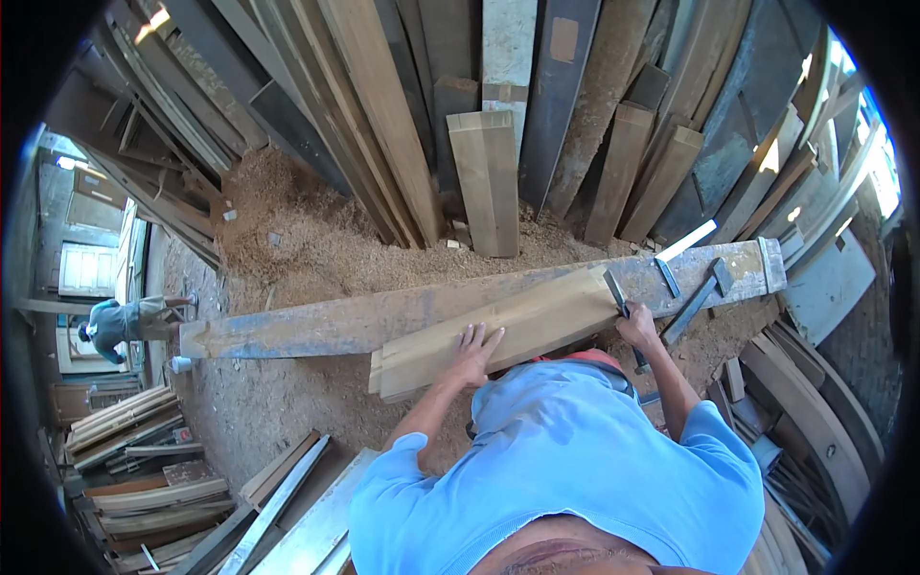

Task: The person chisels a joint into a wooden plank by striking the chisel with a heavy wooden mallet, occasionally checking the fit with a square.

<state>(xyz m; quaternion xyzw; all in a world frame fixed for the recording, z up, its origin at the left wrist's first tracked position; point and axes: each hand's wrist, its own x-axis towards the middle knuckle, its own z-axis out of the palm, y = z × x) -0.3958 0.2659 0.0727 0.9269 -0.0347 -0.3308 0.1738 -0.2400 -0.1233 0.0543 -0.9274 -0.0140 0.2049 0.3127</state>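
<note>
A pale wooden board (pixel 537 326), seemingly of more than one layer, lies at a slant on the long worn plank bench (pixel 316 326), its near left end jutting past the bench edge. My left hand (pixel 470 356) rests flat on the board's left half, fingers spread. At its right end my right hand (pixel 637 328) is closed round a narrow dark bar-shaped tool (pixel 614 289), whose far part lies along the end of the board. My fingers hide much of the tool, so its kind is unclear. A try square (pixel 685 244) and a dark T-shaped tool (pixel 692 307) sit right of it.
Upright planks (pixel 484 182) lean in a row behind the bench, with a heap of wood shavings (pixel 278 216) at their feet. Stacked timber (pixel 144 479) lies at the lower left, curved pieces (pixel 805 402) at the right. Another person (pixel 120 324) stands far left near a small bucket (pixel 181 364).
</note>
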